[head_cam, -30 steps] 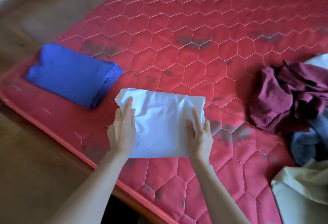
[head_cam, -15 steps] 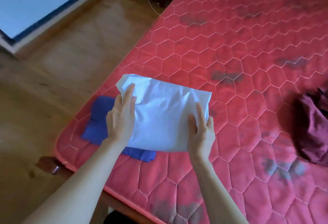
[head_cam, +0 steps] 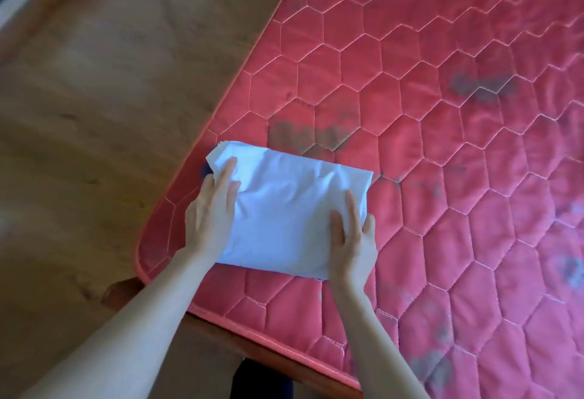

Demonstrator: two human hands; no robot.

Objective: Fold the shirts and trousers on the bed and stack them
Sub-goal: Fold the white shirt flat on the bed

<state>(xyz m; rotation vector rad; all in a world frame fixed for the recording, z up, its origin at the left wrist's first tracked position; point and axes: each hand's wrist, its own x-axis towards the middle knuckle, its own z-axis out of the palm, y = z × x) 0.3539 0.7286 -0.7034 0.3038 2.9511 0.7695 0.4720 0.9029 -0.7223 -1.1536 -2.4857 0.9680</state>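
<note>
A folded white garment (head_cam: 284, 212) lies at the near left corner of the red quilted mattress (head_cam: 426, 60). It covers a folded blue garment, of which only a dark sliver (head_cam: 207, 170) shows at the white one's left edge. My left hand (head_cam: 210, 212) holds the white garment's left side, index finger and thumb lying on top. Gripping its right side is my right hand (head_cam: 352, 237), fingers pointing away from me and the outer ones wrapped round the edge.
Brown wooden floor (head_cam: 94, 114) runs along the mattress's left edge. A wooden corner of the bed frame (head_cam: 121, 291) sticks out under the mattress corner. Dark stains mark the mattress. The unfolded clothes are out of view.
Both hands carried the white garment leftward from the middle of the mattress and lowered it onto the folded blue garment, which is now almost fully covered. The view swung left.
</note>
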